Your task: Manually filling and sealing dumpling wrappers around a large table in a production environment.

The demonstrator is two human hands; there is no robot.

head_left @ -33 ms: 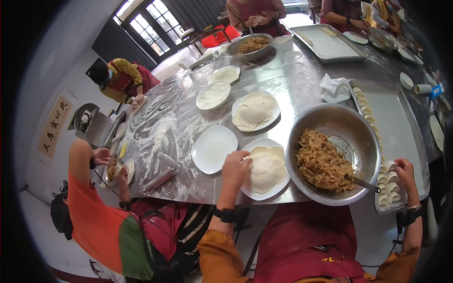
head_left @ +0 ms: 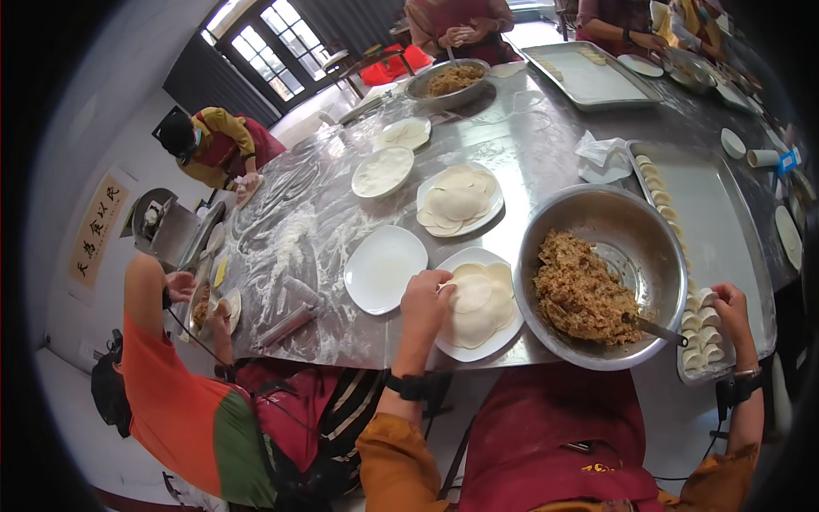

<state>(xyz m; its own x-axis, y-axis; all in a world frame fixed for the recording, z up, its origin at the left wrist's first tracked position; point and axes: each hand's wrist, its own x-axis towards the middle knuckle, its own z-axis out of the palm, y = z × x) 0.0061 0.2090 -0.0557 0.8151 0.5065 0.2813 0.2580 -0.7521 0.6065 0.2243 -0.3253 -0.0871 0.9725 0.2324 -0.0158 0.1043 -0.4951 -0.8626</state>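
At the edge of a stack of round dough wrappers [head_left: 474, 309] is my left hand [head_left: 424, 300], with thumb and fingers pinched on the rim of a wrapper. The stack lies on a white plate [head_left: 499, 340] near the table's front edge. Over at the right, my right hand [head_left: 734, 309] has its fingers closed on a pale dumpling [head_left: 706, 299] above the near end of a metal tray [head_left: 735, 226]. Rows of folded dumplings [head_left: 701, 337] line that tray's left side. Between my hands stands a steel bowl [head_left: 602, 365] of brown minced filling [head_left: 580, 286], with a utensil handle [head_left: 661, 329] leaning on its rim.
Left of my plate sits a bare white plate [head_left: 386, 270]; more plates of wrappers [head_left: 456, 200] lie beyond. A rolling pin [head_left: 287, 326] rests on the floured steel table [head_left: 281, 230]. A co-worker in an orange top [head_left: 183, 405] works close on my left; others stand around the table.
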